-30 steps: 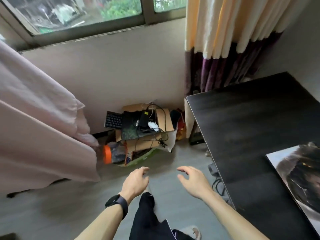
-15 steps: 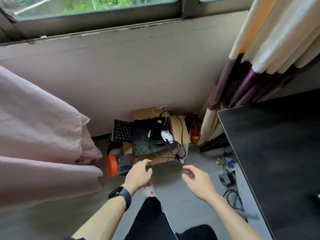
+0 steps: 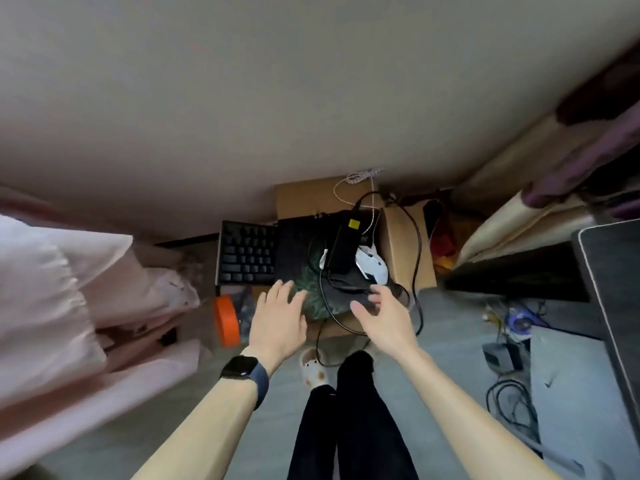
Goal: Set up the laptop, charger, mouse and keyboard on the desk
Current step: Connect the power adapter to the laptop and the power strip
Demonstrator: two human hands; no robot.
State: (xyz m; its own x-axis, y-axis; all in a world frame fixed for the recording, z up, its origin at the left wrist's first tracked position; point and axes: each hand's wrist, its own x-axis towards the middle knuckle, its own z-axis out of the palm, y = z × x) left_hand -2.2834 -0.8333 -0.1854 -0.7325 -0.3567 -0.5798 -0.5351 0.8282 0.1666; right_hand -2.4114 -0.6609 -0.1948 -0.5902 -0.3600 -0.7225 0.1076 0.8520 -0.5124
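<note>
- Hands: left hand (image 3: 278, 315) and right hand (image 3: 386, 315) were stretched forward side by side but apart, fingers straight and spread, gripping nothing. Whether any fingertip touched the pile beneath could not be told.
- Left wrist carried a dark smartwatch (image 3: 242, 370).
- Black keyboard (image 3: 246, 255) lay at the left of the pile, just beyond the left hand's fingertips, overhanging the cardboard box (image 3: 405, 252) that stood on the floor against the wall.
- Dark flat slab with a green pattern (image 3: 304, 271) lay beside the keyboard on the box; whether it was the laptop could not be told.
- Black charger brick (image 3: 346, 245) with a yellow sticker rested on the slab, tilted, with the white mouse (image 3: 373, 267) touching its right side.
- Black cables (image 3: 417, 247) looped from the charger over the box's front edge, passing beside the right hand.
- Orange-lidded jar (image 3: 227, 320) lay on the floor left of the left hand, beside pale pink cloth (image 3: 52, 289).
- Dark counter (image 3: 613, 292) stood well apart at the right edge, a cream and purple curtain (image 3: 519, 216) behind it.
</note>
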